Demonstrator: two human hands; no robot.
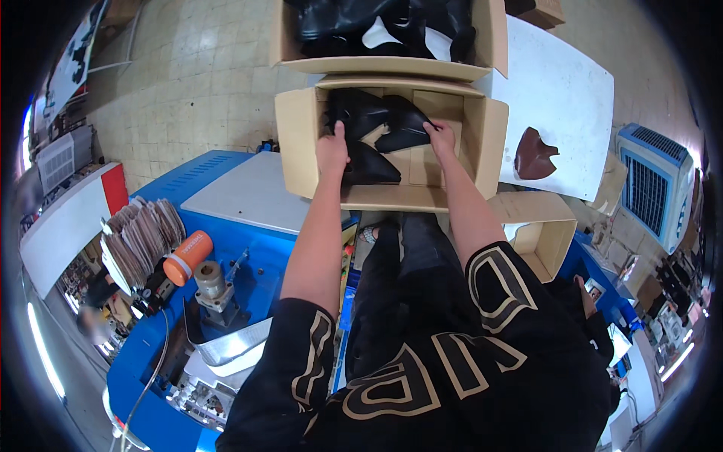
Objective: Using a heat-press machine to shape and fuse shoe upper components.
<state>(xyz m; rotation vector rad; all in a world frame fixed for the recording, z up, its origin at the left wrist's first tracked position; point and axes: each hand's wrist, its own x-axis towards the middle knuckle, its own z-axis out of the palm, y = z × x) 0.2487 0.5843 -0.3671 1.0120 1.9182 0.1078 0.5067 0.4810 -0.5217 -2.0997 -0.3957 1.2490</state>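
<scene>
Both forearms reached straight forward into the open cardboard box (301,143), the left hand (332,149) gripping the black leather pieces (376,128) at their left edge and the right hand (441,138) clasping their right edge. The pieces lay in the box's rear-left part, leaving bare cardboard floor to the right. A second box (482,45) of black pieces stood just behind, a blue machine table (248,248) to the left.

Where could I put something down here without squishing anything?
The white tabletop is bare between the brown leather piece and its far edge. The pale panel on the blue machine is bare too. The small side box looks open. The near box, where the left hand and right hand grip black pieces, is crowded.
</scene>
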